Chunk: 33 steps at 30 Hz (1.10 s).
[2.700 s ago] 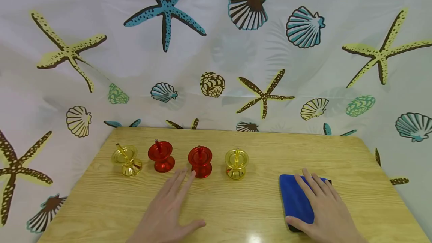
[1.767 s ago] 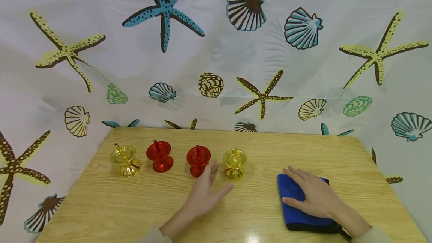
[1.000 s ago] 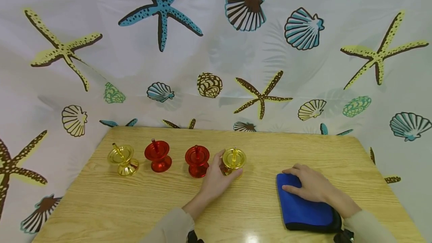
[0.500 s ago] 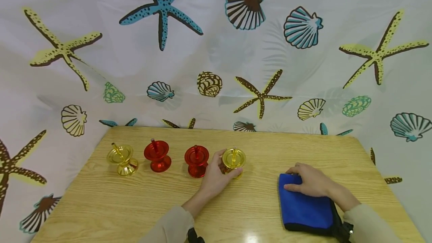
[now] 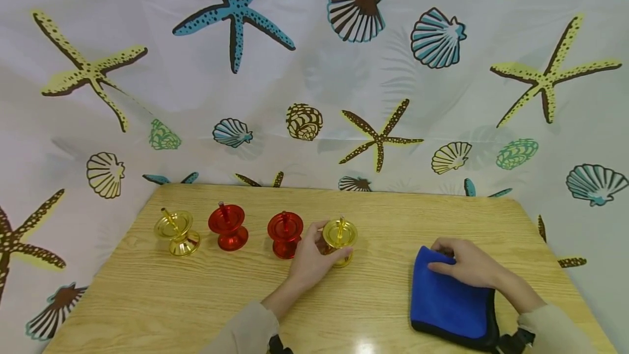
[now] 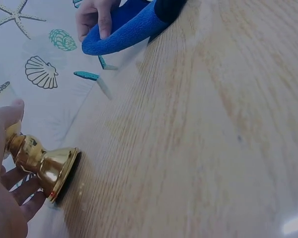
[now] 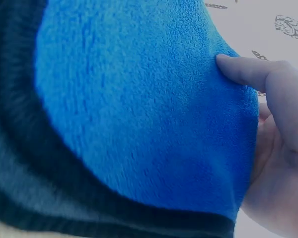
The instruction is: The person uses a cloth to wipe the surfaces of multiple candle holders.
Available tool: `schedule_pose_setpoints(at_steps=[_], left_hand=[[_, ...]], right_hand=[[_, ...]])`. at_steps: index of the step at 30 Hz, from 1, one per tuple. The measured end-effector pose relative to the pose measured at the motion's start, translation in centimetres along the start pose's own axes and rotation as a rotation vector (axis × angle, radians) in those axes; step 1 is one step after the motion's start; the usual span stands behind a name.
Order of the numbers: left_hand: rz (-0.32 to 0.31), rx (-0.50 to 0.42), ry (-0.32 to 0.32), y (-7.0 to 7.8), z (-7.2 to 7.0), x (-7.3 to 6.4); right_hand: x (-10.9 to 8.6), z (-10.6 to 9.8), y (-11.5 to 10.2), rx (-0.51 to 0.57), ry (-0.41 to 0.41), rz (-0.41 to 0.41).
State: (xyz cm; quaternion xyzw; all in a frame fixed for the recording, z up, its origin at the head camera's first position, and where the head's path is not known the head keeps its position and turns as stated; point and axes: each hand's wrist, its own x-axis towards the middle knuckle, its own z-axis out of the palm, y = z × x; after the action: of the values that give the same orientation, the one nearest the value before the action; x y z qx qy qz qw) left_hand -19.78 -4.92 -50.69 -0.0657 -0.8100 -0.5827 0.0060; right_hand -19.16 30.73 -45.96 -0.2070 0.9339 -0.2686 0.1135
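Observation:
My left hand grips a gold candle holder by its narrow waist, thumb on the near side and fingers behind. In the left wrist view, the flared base of this gold candle holder is at the tabletop; whether it touches is hard to tell. My right hand pinches the far edge of a folded blue cloth with black edging, thumb on top and fingers underneath. That edge is raised off the table, and the near part hangs or lies toward me. The right wrist view shows the blue cloth close up.
Left of my left hand stand a red candle holder, another red candle holder and a gold candle holder, in a row on the wooden table. A white curtain printed with shells and starfish hangs behind.
My left hand moved right from near the red candle holder and took hold of the gold one, which has shifted slightly toward me. My right hand, first flat on the cloth, now pinches and lifts its edge.

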Motion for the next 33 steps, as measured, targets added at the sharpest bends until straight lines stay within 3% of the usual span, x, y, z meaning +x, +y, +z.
schedule_pose_setpoints(at_steps=[11,17,22,33], left_hand=[[0.031,-0.008,-0.064,1.0,-0.5,-1.1],[0.055,0.005,-0.078,1.8,-0.8,-1.8],[0.117,0.055,-0.091,2.6,-0.8,-2.1],[0.246,0.09,-0.166,4.4,-0.1,-3.1]], right_hand=[[-0.8,-1.1,-2.0,0.072,0.243,0.05],[-1.0,-1.3,-3.6,0.112,0.287,0.073],[-1.1,-1.4,-5.0,0.161,0.319,0.094],[-1.3,-0.6,-7.8,0.243,0.407,0.038]])
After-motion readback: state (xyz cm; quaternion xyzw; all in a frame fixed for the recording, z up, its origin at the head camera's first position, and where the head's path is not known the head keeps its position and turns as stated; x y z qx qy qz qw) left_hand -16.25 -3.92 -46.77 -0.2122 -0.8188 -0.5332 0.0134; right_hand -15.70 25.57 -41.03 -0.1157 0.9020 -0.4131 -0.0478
